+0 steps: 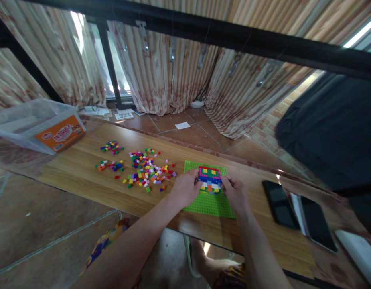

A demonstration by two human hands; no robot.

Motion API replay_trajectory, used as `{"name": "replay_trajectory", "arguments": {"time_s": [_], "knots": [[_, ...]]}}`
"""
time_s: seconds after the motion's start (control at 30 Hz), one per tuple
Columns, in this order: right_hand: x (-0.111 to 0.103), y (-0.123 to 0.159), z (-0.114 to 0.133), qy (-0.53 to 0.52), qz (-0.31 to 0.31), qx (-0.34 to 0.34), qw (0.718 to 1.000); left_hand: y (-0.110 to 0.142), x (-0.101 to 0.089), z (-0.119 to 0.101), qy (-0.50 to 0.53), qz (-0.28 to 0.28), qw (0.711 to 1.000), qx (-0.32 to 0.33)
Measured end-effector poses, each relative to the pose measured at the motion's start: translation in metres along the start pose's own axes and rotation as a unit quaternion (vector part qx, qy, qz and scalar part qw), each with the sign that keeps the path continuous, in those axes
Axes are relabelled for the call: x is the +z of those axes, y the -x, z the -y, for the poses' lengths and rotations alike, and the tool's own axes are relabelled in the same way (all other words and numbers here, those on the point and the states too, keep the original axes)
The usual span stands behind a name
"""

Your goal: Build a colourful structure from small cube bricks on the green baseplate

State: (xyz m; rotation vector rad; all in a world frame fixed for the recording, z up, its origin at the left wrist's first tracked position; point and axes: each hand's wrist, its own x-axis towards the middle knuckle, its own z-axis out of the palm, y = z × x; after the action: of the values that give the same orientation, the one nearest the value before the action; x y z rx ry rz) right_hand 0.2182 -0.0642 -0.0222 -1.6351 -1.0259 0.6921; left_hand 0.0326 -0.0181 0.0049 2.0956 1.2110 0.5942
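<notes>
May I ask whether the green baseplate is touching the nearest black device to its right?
Apart. The head view plainly shows wooden tabletop between the green baseplate and the nearest black device.

2 bare arms reach fwd from the bottom edge, converging, w/ a small gap betw. the hands. L forearm (146, 245) runs diag. up & to R; R forearm (260, 251) leans up & to L, steeper than the L. L wrist (175, 200) looks roughly straight, same for R wrist (244, 214). L hand (187, 188) is closed in a pinch, fingertips pointing R. R hand (236, 194) faces it, also pinching, fingertips pointing L, backs of both mostly up. Exact finger positions too small to tell.
</notes>
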Motion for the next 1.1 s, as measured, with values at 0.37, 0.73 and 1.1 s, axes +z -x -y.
{"name": "replay_trajectory", "arguments": {"time_s": [0.37,0.73,1.1], "knots": [[0.005,0.005,0.013,-0.027,-0.026,0.004,0.999,-0.001,-0.001,-0.001,0.011,0.011,1.0,-0.007],[0.008,0.002,0.002,0.014,-0.033,-0.006,0.999,0.0,0.0,-0.002,0.003,0.002,1.0,0.002],[0.004,0.006,0.004,-0.073,-0.066,0.04,0.994,-0.002,-0.002,0.003,0.014,0.007,1.0,0.025]]}}
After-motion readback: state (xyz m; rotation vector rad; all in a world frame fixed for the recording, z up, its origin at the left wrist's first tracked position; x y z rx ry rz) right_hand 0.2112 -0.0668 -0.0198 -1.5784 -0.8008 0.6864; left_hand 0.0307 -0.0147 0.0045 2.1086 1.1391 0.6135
